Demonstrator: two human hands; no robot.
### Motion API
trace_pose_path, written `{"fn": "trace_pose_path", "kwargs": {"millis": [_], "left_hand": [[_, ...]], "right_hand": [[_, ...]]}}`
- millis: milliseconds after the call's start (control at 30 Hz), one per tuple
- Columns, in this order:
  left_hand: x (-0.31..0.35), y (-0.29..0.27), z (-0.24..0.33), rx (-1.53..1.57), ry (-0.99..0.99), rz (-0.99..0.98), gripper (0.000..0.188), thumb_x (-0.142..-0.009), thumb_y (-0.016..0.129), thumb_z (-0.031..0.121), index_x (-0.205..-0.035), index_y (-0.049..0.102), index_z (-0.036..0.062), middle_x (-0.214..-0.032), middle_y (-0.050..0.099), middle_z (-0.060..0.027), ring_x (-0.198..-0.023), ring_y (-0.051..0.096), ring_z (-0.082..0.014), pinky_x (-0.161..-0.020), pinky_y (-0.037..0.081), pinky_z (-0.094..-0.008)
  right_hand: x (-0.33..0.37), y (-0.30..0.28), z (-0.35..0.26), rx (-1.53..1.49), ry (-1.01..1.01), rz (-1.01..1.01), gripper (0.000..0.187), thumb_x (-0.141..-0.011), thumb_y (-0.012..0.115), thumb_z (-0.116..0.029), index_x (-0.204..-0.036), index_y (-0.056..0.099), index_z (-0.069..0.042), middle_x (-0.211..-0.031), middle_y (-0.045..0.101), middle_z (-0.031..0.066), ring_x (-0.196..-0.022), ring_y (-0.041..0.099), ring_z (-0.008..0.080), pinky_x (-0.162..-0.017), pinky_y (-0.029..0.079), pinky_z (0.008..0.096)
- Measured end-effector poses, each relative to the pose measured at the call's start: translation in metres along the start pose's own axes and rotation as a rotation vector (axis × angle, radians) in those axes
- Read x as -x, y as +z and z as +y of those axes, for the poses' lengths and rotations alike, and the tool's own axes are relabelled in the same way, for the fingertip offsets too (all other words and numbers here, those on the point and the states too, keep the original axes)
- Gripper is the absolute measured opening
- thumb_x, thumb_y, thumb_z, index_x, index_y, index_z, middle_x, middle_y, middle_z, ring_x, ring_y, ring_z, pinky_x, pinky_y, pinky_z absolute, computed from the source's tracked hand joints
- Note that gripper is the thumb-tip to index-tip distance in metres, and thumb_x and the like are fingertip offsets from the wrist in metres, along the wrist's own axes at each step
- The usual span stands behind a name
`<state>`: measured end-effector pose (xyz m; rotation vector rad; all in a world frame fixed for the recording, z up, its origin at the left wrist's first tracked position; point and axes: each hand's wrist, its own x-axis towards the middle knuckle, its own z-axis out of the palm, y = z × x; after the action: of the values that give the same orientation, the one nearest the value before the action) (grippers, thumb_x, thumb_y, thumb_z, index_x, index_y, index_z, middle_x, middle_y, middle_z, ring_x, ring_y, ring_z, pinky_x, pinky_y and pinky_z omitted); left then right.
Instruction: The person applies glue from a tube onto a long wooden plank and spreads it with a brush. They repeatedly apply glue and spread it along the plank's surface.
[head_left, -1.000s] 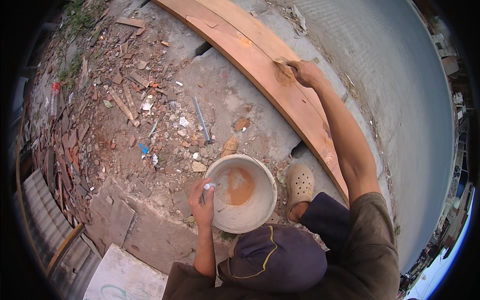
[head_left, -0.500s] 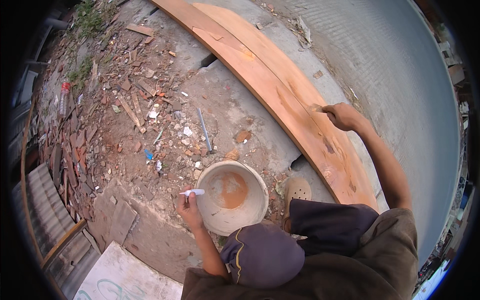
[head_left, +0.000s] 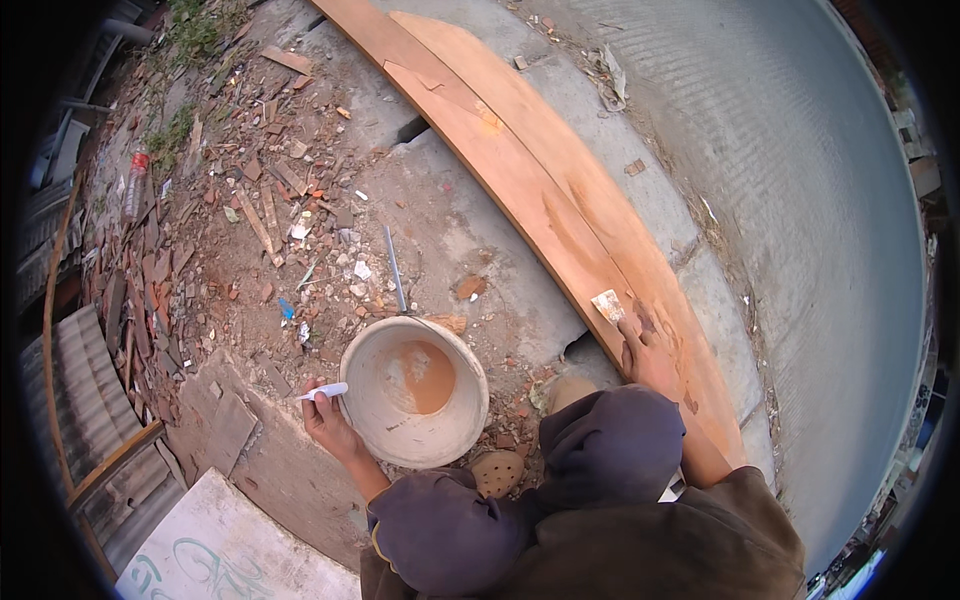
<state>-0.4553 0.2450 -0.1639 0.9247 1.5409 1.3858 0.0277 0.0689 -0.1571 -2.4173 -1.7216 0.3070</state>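
My left hand [head_left: 334, 428] is closed around a small white squeeze bottle [head_left: 330, 390] with a narrow nozzle, beside the rim of a pale bucket [head_left: 362, 400]. Orange-brown powder [head_left: 432, 380] covers part of the bucket's bottom. Over the right end of a long reddish wooden board [head_left: 520, 165], my right hand [head_left: 652, 358] grips a scraper [head_left: 607, 306]. Its pale, stained blade lies over the board's near edge; I cannot tell whether it touches the wood. A long seam runs along the board, with darker smears and patches near my right hand.
Broken brick, wood scraps and litter [head_left: 260, 220] cover the ground at left. A thin metal strip [head_left: 395, 268] lies behind the bucket. A white panel [head_left: 235, 545] and corrugated sheets [head_left: 80, 385] are at lower left. Beyond the board runs a grey concrete road [head_left: 760, 200].
My right hand has come nearer along the board, and the scraper is now over its near edge. My left hand still holds the bottle by the bucket. The view has shifted slightly.
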Motion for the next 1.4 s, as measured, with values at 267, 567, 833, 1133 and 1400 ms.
{"fn": "trace_pose_path", "kwargs": {"millis": [267,567,833,1133,1400], "left_hand": [[0.0,0.008,-0.005,0.089,-0.024,0.009,0.033,-0.103,0.062,0.021,-0.129,0.061,0.0005,-0.121,0.062,-0.0086,-0.111,0.06,-0.0192,-0.096,0.052,-0.0382],[-0.004,-0.001,-0.009,0.079,0.008,0.008,0.031,-0.104,0.061,0.02,-0.13,0.061,0.0025,-0.118,0.064,-0.0068,-0.107,0.061,-0.0167,-0.093,0.052,-0.0355],[0.001,0.006,0.002,0.069,0.027,0.037,0.03,-0.102,0.064,0.017,-0.125,0.062,-0.0017,-0.113,0.064,-0.0081,-0.102,0.062,-0.0172,-0.092,0.054,-0.0349],[-0.001,0.005,-0.013,0.087,-0.006,0.05,0.036,-0.101,0.065,0.019,-0.128,0.06,-0.0045,-0.116,0.063,-0.0102,-0.105,0.062,-0.0192,-0.093,0.054,-0.0362],[-0.002,0.019,0.03,-0.029,0.061,0.012,0.031,-0.1,0.066,0.014,-0.125,0.064,-0.0033,-0.116,0.066,-0.0101,-0.105,0.063,-0.0176,-0.094,0.05,-0.0318]], "right_hand": [[-0.155,-0.008,-0.02,-0.124,0.208,-0.07,0.036,-0.099,0.049,-0.02,-0.132,0.063,-0.011,-0.096,0.066,0.0269,-0.086,0.067,0.0448,-0.077,0.054,0.0529],[-0.062,0.005,-0.028,-0.075,0.268,-0.088,0.035,-0.099,0.052,-0.02,-0.131,0.064,-0.01,-0.093,0.067,0.0281,-0.092,0.067,0.0438,-0.086,0.052,0.052],[-0.204,-0.031,-0.016,-0.133,0.18,-0.164,0.039,-0.097,0.048,-0.02,-0.13,0.066,-0.012,-0.1,0.069,0.0288,-0.097,0.068,0.0422,-0.085,0.054,0.0518],[-0.231,0.004,-0.018,0.006,0.026,-0.367,0.043,-0.096,0.044,-0.016,-0.133,0.065,-0.016,-0.098,0.071,0.0256,-0.094,0.069,0.04,-0.084,0.054,0.0523],[-0.096,-0.037,-0.02,-0.125,0.054,-0.261,0.041,-0.1,0.049,-0.022,-0.135,0.059,-0.007,-0.109,0.068,0.0263,-0.098,0.066,0.0436,-0.091,0.05,0.0506]]}}
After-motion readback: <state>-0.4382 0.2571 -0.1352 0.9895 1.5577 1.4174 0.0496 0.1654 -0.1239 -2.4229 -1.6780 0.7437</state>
